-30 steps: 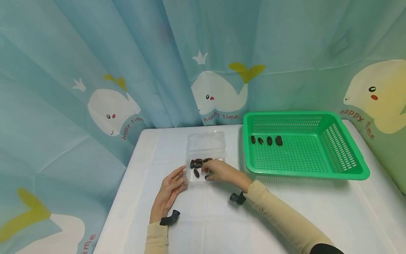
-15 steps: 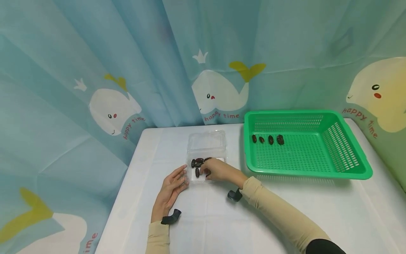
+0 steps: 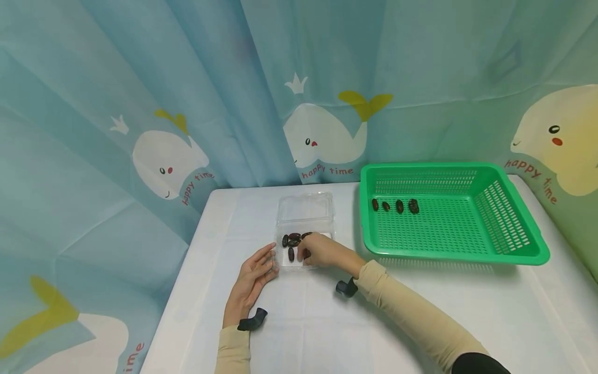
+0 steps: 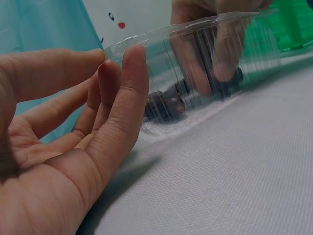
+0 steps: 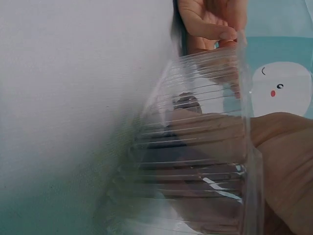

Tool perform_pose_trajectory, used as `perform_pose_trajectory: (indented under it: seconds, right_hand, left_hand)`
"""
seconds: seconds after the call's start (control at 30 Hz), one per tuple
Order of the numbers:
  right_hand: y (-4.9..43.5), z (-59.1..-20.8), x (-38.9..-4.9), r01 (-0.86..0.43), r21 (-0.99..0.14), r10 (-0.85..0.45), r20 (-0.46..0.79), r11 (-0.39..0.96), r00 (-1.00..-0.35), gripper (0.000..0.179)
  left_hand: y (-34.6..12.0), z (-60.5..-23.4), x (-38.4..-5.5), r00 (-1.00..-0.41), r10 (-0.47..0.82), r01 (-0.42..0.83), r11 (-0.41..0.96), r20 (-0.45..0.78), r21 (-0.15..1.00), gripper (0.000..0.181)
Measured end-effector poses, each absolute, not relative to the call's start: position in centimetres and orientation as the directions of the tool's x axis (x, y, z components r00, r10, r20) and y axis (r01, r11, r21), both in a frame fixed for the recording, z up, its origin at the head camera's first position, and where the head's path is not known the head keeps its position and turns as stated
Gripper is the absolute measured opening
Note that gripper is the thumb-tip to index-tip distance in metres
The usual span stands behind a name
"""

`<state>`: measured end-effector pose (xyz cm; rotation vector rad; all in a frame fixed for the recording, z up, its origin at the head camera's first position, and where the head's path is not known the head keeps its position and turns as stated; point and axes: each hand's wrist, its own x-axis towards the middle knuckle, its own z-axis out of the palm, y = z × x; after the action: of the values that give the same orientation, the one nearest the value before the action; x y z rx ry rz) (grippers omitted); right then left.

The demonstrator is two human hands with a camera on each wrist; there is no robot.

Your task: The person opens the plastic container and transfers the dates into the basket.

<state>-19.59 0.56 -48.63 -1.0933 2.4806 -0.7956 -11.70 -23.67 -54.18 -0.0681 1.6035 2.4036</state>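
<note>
A clear plastic clamshell box [image 3: 282,263] lies with its lid [image 3: 305,208] folded back. Several dark, wrinkled dates sit inside, among them one date [image 3: 291,254] lying lengthwise near the front. My left hand [image 3: 253,278] rests against the box's left side, its fairly straight fingertips at the rim in the left wrist view. My right hand [image 3: 324,251] reaches down into the right part of the box, thumb and fingers pinching a dark date [image 4: 237,77] close to the floor. Its palm hides some dates in the head view.
To the right stands a green perforated basket [image 3: 455,258] with several dates [image 3: 399,206] in a row at its left side. A white cloth covers the table [image 3: 317,332]. Behind it hangs a blue curtain [image 3: 224,104] with whale prints.
The date under my right hand has shifted slightly away from the box's front edge along with the fingers. The front date now lies straighter. My left hand stays against the box.
</note>
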Motion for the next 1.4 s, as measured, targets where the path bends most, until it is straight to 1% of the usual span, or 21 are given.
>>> perform_pose_trajectory:
  seconds: [0.1, 0.3, 0.43, 0.6, 0.77, 1.0, 1.1, 1.23, 1.3, 1.4]
  right_hand:
    - [0.5, -48.5, -19.6, -0.559, -0.612, -0.74, -0.064, 0.559, -0.669, 0.007]
    - [0.6, -47.9, -19.5, -0.544, -0.646, -0.725, -0.021, 0.536, -0.689, 0.005]
    - [1.0, -47.2, -19.5, -0.53, -0.669, -0.72, -0.011, 0.521, -0.694, 0.004]
    - [2.1, -45.9, -19.9, -0.493, -0.719, -0.702, 0.009, 0.49, -0.712, 0.005]
    - [3.5, -44.5, -20.1, -0.416, -0.794, -0.68, 0.005, 0.442, -0.733, 0.006]
    - [5.5, -43.2, -20.3, -0.298, -0.867, -0.616, -0.014, 0.4, -0.787, 0.008]
    - [6.4, -42.9, -20.5, -0.228, -0.903, -0.588, -0.033, 0.363, -0.808, 0.01]
    - [7.7, -42.4, -20.7, -0.105, -0.955, -0.569, -0.075, 0.276, -0.819, 0.016]
    - [8.4, -42.1, -20.8, -0.045, -0.969, -0.561, -0.103, 0.243, -0.822, 0.018]
    - [9.5, -42.0, -21.0, 0.009, -0.978, -0.546, -0.125, 0.21, -0.829, 0.023]
  left_hand:
    - [-23.7, -54.3, -11.7, -0.97, 0.178, -0.223, -0.358, -0.168, 0.907, 0.06]
    - [-23.7, -54.4, -11.8, -0.971, 0.172, -0.216, -0.34, -0.165, 0.915, 0.058]
    - [-23.8, -54.4, -11.8, -0.969, 0.169, -0.23, -0.347, -0.18, 0.909, 0.058]
    - [-23.9, -54.5, -11.8, -0.969, 0.172, -0.226, -0.319, -0.178, 0.921, 0.057]
    - [-24.0, -54.6, -11.9, -0.969, 0.17, -0.226, -0.302, -0.181, 0.926, 0.056]
    - [-23.9, -54.4, -11.8, -0.965, 0.171, -0.243, -0.316, -0.197, 0.917, 0.059]
    - [-23.8, -54.3, -11.9, -0.965, 0.174, -0.245, -0.32, -0.198, 0.915, 0.059]
    - [-23.8, -54.3, -11.9, -0.967, 0.173, -0.234, -0.307, -0.188, 0.923, 0.059]
    - [-23.8, -54.3, -11.9, -0.968, 0.169, -0.23, -0.305, -0.185, 0.924, 0.058]
    - [-23.8, -54.3, -11.7, -0.97, 0.165, -0.221, -0.304, -0.177, 0.927, 0.058]
